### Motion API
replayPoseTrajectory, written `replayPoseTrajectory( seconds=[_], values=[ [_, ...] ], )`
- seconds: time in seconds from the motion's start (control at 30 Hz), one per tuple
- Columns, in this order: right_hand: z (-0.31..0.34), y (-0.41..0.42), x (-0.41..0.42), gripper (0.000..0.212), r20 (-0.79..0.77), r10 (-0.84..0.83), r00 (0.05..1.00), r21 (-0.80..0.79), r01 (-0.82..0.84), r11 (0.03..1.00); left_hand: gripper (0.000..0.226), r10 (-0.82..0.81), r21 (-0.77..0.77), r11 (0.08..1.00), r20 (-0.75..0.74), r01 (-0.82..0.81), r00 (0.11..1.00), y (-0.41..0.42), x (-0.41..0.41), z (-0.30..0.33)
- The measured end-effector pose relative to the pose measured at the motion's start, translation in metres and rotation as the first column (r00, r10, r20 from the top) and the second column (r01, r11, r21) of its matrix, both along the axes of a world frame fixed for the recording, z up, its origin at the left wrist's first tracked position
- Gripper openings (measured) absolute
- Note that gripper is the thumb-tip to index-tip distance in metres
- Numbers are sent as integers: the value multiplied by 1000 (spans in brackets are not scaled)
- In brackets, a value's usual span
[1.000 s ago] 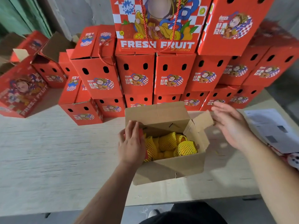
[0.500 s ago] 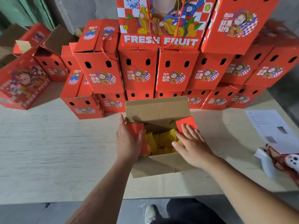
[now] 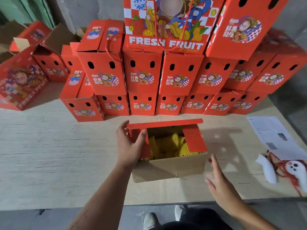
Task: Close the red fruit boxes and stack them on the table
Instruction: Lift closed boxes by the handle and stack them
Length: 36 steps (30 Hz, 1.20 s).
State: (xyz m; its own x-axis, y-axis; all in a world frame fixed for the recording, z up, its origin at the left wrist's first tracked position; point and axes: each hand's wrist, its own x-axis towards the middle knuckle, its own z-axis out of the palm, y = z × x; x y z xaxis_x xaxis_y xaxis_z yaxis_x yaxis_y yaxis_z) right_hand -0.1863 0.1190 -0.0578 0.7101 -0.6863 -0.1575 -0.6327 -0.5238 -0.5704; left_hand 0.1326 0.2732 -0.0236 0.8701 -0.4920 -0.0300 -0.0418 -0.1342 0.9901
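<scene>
An open fruit box (image 3: 169,166) stands near the table's front edge, its near flap hanging outward and showing brown card. Fruit in yellow foam nets (image 3: 167,145) fills it. The right side flap (image 3: 195,141) lies folded inward, and the far flap (image 3: 164,124) tilts over the opening. My left hand (image 3: 129,146) presses the left side flap (image 3: 144,146) down, thumb on its inner edge. My right hand (image 3: 219,181) hovers with straight fingers just right of the box's near corner, holding nothing. Closed red boxes (image 3: 176,75) are stacked in rows behind.
The wooden table (image 3: 49,155) carries more red boxes at the far left, some open (image 3: 49,52). Printed paper sheets (image 3: 274,135) and a white and red toy with cord (image 3: 292,171) lie at the right. My shoes show below the table edge.
My right hand has left the folded right flap and drawn back to the box's near right corner. The far flap has swung forward over the opening. My left hand stays on the left flap.
</scene>
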Motion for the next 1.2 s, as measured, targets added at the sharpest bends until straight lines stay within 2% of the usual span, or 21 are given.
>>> replayPoseTrajectory(
  seconds=[0.1,0.17,0.23,0.33,0.4,0.43,0.5,0.53,0.57,0.6,0.63,0.67,0.7,0.73,0.77,0.83,0.9,0.97,1.03,1.07,1.2],
  values=[
    [8,5,23,120,170,-100,980,183,69,981,78,19,-82,996,-59,-24,998,-1,-4,6],
    [20,5,43,100,309,-237,921,292,145,945,69,17,-110,993,-140,-33,990,-1,-3,6],
    [32,3,56,70,344,-380,859,315,276,908,54,10,-105,994,-238,-36,971,5,0,1],
    [49,-6,56,46,213,-522,826,385,420,822,33,-55,-155,988,-351,-1,935,26,-11,-11],
    [56,-18,51,39,232,-620,749,647,357,673,33,-105,-143,988,-313,62,944,46,-24,-17],
    [60,-22,49,38,264,-671,693,789,246,564,35,-131,-130,987,-273,99,953,55,-29,-18],
    [67,-29,47,36,283,-712,643,916,38,398,37,-136,-117,987,-227,112,964,66,-31,-21],
    [68,-29,48,38,290,-710,642,930,-14,368,37,-124,-94,990,-193,107,973,68,-29,-24],
    [66,-28,51,38,309,-696,649,922,-25,386,38,-116,-60,992,-149,108,982,67,-27,-22],
    [63,-26,55,34,344,-663,665,881,16,473,40,-121,-19,993,-98,120,988,66,-25,-20],
    [60,-25,62,27,380,-592,710,769,113,629,39,-134,4,991,-59,135,989,64,-24,-18],
    [58,-23,68,19,387,-498,775,577,218,787,37,-142,9,990,-35,142,989,63,-23,-17],
    [57,-22,75,18,380,-381,843,351,249,902,38,-142,-1,990,-31,142,989,63,-25,-16],
    [56,-19,82,24,358,-286,889,170,239,956,42,-131,-20,991,-39,130,991,64,-26,-15],
    [56,-16,88,33,320,-249,914,66,240,968,47,-108,-32,994,-51,106,993,64,-28,-14],
    [52,-15,99,52,226,-305,925,-61,326,943,56,-56,1,998,-62,56,996,59,-30,-14],
    [52,-18,110,76,162,-322,933,-186,349,918,51,-43,74,996,-51,47,998,49,-29,-11],
    [51,-26,114,73,113,-118,987,-319,149,936,50,-78,231,972,138,44,987,41,-26,-9],
    [48,-33,114,66,-10,91,996,-301,-90,949,49,-196,416,909,456,-13,868,37,-23,-11],
    [45,-35,112,74,-57,129,990,-265,-140,954,53,-264,476,879,529,-24,807,36,-21,-10],
    [38,-45,106,119,-175,189,966,-317,-237,918,89,-418,650,759,432,46,799,34,-17,-6]
  ],
)
